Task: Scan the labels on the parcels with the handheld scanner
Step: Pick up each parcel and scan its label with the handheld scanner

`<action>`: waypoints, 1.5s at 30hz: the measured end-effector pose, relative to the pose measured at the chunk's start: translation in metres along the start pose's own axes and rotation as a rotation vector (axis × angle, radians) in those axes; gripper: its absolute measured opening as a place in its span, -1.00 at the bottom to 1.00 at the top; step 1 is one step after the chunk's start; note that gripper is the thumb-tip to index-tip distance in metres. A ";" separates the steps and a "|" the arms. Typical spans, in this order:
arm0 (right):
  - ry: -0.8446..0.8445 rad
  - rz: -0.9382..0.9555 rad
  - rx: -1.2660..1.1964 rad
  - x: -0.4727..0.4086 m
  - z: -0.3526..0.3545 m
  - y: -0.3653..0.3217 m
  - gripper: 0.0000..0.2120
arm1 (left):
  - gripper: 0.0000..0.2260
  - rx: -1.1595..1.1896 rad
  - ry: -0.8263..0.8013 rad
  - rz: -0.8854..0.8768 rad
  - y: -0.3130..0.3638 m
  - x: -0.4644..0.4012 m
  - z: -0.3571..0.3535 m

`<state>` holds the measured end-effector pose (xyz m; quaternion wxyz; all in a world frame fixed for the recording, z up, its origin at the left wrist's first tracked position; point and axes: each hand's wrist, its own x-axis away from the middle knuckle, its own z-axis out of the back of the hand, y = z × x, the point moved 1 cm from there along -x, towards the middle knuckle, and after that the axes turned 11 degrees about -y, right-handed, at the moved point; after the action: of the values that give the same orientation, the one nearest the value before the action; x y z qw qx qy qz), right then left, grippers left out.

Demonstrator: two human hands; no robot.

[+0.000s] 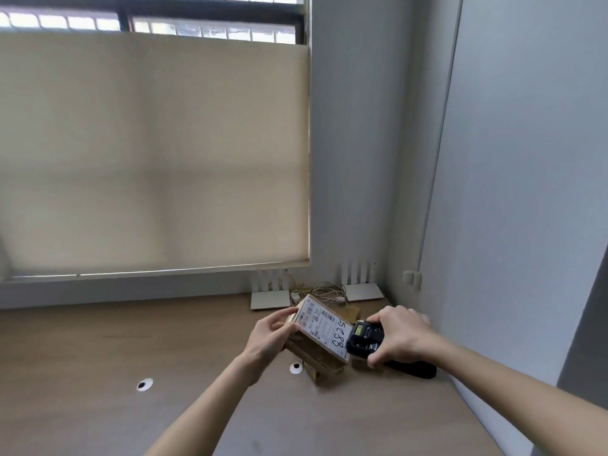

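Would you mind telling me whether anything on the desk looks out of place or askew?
Only the top parcel: the left hand holds it tilted, askew on the parcels beneath. A loose tangle of cables lies by the wall.

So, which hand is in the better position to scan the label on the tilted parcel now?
The right hand. It grips the handheld scanner right beside the label, at its near end. The left hand holds the parcel tilted, label up, so it is busy steadying it.
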<state>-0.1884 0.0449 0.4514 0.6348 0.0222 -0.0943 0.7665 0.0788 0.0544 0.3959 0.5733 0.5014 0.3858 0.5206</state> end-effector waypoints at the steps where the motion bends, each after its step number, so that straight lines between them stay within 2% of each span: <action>1: -0.005 0.013 0.006 0.000 -0.001 -0.012 -0.22 | -0.60 0.007 0.015 0.000 -0.001 0.010 0.009; 8: -0.038 0.120 -0.077 0.013 -0.007 -0.120 -0.23 | -0.60 0.080 0.154 0.011 -0.019 0.101 0.098; 11: -0.120 0.192 -0.201 0.023 -0.021 -0.194 -0.21 | -0.68 0.134 0.253 0.026 -0.036 0.160 0.157; 14: -0.235 0.305 -0.382 0.035 -0.044 -0.276 -0.27 | -0.68 0.222 0.377 0.041 -0.055 0.227 0.216; 19: -0.439 0.521 -0.558 0.073 -0.085 -0.429 -0.52 | -0.58 0.375 0.595 0.065 -0.086 0.357 0.307; 22: -0.520 0.661 -0.594 0.109 -0.104 -0.522 -0.55 | -0.48 0.413 0.692 0.099 -0.108 0.442 0.349; 25: -0.587 0.812 -0.584 0.149 -0.122 -0.607 -0.52 | -0.38 0.406 0.765 0.139 -0.129 0.529 0.379; 29: -0.678 0.984 -0.539 0.199 -0.149 -0.709 -0.49 | -0.48 0.432 0.866 0.125 -0.157 0.636 0.409; 31: -0.734 1.056 -0.512 0.224 -0.167 -0.755 -0.44 | -0.53 0.444 1.012 0.130 -0.175 0.687 0.421; 34: -0.806 1.148 -0.452 0.258 -0.198 -0.821 -0.49 | -0.54 0.426 1.188 0.193 -0.201 0.756 0.434; 40: -0.910 1.255 -0.350 0.301 -0.268 -0.947 -0.47 | -0.52 0.503 1.350 0.221 -0.246 0.849 0.471; 45: -0.947 1.307 -0.258 0.322 -0.329 -1.052 -0.48 | -0.49 0.562 1.475 0.278 -0.299 0.902 0.530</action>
<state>0.8060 0.5991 0.3009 -0.0500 0.2112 -0.4340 0.8744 0.7973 0.8636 0.2816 -0.0474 0.1970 0.7162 0.6678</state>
